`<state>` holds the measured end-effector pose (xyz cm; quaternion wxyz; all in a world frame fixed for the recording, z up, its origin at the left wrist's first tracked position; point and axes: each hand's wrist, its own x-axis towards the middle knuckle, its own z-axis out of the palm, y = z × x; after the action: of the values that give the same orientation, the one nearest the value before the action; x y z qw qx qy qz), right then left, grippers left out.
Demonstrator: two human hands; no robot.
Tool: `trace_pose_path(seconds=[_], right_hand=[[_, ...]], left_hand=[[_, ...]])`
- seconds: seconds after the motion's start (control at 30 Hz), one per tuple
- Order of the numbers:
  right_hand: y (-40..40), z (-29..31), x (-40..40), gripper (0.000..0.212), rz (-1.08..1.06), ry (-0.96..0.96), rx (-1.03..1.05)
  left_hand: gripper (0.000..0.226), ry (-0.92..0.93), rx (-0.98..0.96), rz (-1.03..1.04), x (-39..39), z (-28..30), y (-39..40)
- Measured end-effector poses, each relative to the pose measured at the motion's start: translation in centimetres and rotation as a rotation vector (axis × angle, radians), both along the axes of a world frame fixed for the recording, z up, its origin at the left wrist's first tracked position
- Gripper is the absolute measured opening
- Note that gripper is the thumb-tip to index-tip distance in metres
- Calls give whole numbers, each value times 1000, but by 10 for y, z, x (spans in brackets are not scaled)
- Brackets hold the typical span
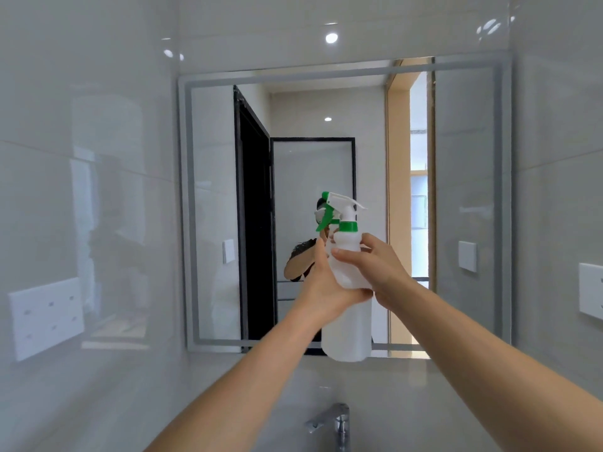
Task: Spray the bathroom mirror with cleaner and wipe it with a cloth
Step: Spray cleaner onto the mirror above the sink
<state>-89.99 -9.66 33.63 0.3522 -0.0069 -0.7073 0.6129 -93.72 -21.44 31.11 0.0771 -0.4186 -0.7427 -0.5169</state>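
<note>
You have the spray bottle (347, 308) held up in front of the lower middle of the mirror (463, 190), its long axis close to upright with the base hanging level with the mirror's bottom edge. Its green-and-white trigger head points left and toward the glass, the green trigger hanging below the nozzle. Your left hand (321, 285) wraps the bottle's left side at mid-body, fingers closed around it. Your right hand (375, 265) grips the shoulder just under the green collar, thumb across the front and fingers curled behind. Both forearms reach up and forward from the bottom of the view, converging on the bottle. Open mirror surface lies to either side and above. The faucet (336, 422) stands below, well apart from the bottle, and wall plates sit on the tiles at left (45, 318) and right (590, 290).
</note>
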Motion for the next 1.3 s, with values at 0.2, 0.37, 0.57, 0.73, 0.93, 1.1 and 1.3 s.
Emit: trace_pose_path(seconds=[0.2,0.37,0.57,0.73,0.93,1.1,1.3], right_hand=[[-25,20,-9,34,-101,81,162],[-23,31,-1,51,237,67,106],[-36,24,-6,83,679,44,283],[-64,28,-22,79,430,102,331],[-101,27,-47,69,323,144,340],[-119,27,-61,78,205,100,314],[-126,19,-71,81,204,64,277]], left_hand=[[61,163,140,198,0,15,1],[42,120,238,47,-20,41,-32],[52,-21,319,-30,-33,70,-66],[54,-128,333,-35,-36,69,-83],[99,12,342,434,-44,99,-87],[69,-44,355,329,-49,122,-109],[43,-59,414,286,-51,127,-112]])
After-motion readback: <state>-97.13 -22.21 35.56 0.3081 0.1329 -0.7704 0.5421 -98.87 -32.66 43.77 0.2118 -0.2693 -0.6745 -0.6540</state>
